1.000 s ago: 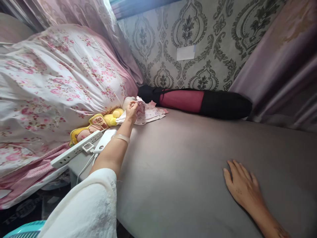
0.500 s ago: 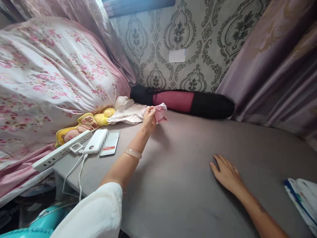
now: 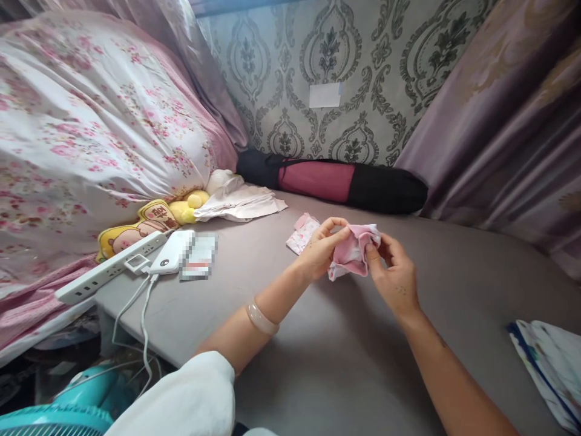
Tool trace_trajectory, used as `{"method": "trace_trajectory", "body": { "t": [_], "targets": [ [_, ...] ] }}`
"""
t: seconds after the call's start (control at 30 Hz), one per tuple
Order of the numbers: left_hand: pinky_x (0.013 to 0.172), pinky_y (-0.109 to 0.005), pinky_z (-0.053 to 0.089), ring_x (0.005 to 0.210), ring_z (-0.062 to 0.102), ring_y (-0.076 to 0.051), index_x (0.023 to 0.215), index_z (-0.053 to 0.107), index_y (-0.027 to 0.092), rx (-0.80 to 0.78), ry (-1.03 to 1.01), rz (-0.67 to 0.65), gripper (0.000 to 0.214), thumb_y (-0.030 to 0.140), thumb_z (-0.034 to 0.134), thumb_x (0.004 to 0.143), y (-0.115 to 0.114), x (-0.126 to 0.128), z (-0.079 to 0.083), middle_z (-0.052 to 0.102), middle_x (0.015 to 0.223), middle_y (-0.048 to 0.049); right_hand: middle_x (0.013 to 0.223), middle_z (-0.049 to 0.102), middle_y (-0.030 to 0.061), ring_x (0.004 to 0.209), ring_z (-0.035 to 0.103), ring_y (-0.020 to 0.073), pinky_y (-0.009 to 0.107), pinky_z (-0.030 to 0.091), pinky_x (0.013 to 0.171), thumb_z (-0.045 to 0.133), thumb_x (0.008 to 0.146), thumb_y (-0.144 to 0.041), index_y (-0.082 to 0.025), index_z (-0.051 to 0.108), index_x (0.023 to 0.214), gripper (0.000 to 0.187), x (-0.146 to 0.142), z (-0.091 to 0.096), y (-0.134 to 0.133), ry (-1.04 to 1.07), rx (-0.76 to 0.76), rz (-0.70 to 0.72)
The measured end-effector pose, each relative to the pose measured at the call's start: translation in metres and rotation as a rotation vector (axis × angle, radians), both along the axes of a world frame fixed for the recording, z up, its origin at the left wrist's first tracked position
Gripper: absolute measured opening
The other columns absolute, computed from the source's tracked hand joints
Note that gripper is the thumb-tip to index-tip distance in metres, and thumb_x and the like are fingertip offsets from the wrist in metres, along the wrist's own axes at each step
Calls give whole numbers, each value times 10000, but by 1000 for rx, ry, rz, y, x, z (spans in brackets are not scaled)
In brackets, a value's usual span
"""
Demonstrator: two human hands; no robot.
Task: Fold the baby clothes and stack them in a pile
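Both my hands hold a small pink-and-white cloth (image 3: 353,251) above the grey mattress (image 3: 345,351). My left hand (image 3: 320,249) pinches its left edge between thumb and fingers. Gripping the cloth's right edge is my right hand (image 3: 394,274), fingers curled. A second small pink patterned cloth (image 3: 302,233) lies flat on the mattress just behind my left hand. A pale bracelet sits on my left wrist.
A folded white garment (image 3: 242,204) and yellow plush toys (image 3: 154,219) lie by the floral quilt (image 3: 91,133) at left. A power strip (image 3: 109,269), power bank and phone (image 3: 198,257) sit near the mattress edge. A black-and-maroon roll (image 3: 336,180) lies against the wall. Printed fabric (image 3: 549,363) is at right.
My left hand carried the pink cloth from the pile near the quilt toward me. My right hand lifted off the mattress and took the cloth's other edge. A second pink piece now lies on the mattress.
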State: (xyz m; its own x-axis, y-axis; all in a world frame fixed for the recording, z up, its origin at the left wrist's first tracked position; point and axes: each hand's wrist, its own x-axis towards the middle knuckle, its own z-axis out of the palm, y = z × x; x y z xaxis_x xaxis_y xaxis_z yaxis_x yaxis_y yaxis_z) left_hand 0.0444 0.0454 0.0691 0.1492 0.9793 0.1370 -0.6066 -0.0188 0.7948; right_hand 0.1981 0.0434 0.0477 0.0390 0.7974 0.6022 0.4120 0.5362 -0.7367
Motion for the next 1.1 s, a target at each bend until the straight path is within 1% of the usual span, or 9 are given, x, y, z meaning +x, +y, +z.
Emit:
{"method": "trace_trajectory", "body": {
  "t": [0.1, 0.2, 0.4, 0.57, 0.7, 0.77, 0.87, 0.97, 1.1],
  "targets": [
    [599, -201, 425, 659, 576, -95, 893, 597, 190, 11, 51, 42, 338, 412, 795, 733, -9, -2, 3, 632, 777, 13, 933, 734, 74, 820, 685, 205, 347, 550, 773, 560, 902, -516, -186, 685, 1009, 369, -5, 6, 3, 46, -4, -33],
    [618, -205, 414, 680, 553, -92, 867, 623, 182, 25, 116, 118, 318, 445, 766, 760, -18, -4, -4, 610, 777, 13, 858, 734, 65, 765, 678, 201, 324, 535, 720, 559, 889, -556, -175, 700, 953, 411, -11, 9, 12, 102, -32, -51],
    [758, -264, 458, 830, 612, -151, 886, 643, 199, 81, 285, 232, 353, 409, 837, 678, -34, -5, -35, 668, 894, -23, 880, 736, 91, 763, 670, 213, 328, 521, 706, 521, 867, -645, -166, 701, 954, 519, -22, 19, 31, 142, -72, -79],
    [709, -264, 439, 744, 592, -141, 820, 653, 199, 58, 435, 309, 278, 369, 826, 685, -36, 1, -63, 665, 809, -9, 869, 734, 92, 757, 656, 207, 315, 503, 684, 467, 890, -657, -175, 697, 914, 535, -24, 29, 33, 62, -26, -168],
    [679, -265, 414, 683, 565, -135, 772, 651, 187, 65, 448, 298, 254, 410, 769, 736, -31, 8, -74, 644, 734, 0, 853, 730, 91, 739, 652, 204, 309, 490, 665, 483, 896, -620, -170, 698, 901, 499, -17, 36, 29, 30, -5, -205],
    [678, -263, 408, 678, 557, -133, 755, 628, 184, 62, 424, 319, 262, 407, 766, 738, -29, 10, -72, 625, 712, 6, 836, 725, 87, 736, 648, 205, 315, 485, 673, 500, 896, -589, -159, 700, 900, 475, -7, 39, 27, 20, 14, -236],
    [664, -251, 402, 670, 539, -124, 758, 579, 191, 86, 361, 376, 261, 385, 753, 755, -28, 8, -60, 595, 699, 16, 806, 716, 90, 714, 629, 200, 327, 471, 682, 543, 889, -513, -131, 706, 888, 415, 13, 47, 27, 4, 53, -303],
    [613, -235, 379, 622, 501, -112, 774, 549, 201, 130, 321, 430, 249, 378, 724, 788, -27, 0, -41, 556, 662, 30, 797, 717, 119, 676, 614, 197, 325, 448, 648, 596, 871, -446, -118, 722, 883, 351, 35, 58, 27, 17, 84, -319],
    [531, -225, 309, 542, 430, -99, 824, 560, 215, 217, 363, 481, 176, 344, 679, 830, -22, -21, -8, 507, 606, 46, 847, 723, 118, 715, 623, 206, 325, 449, 650, 567, 898, -455, -167, 723, 910, 328, 59, 78, 21, -72, 141, -262]
  ]
}}
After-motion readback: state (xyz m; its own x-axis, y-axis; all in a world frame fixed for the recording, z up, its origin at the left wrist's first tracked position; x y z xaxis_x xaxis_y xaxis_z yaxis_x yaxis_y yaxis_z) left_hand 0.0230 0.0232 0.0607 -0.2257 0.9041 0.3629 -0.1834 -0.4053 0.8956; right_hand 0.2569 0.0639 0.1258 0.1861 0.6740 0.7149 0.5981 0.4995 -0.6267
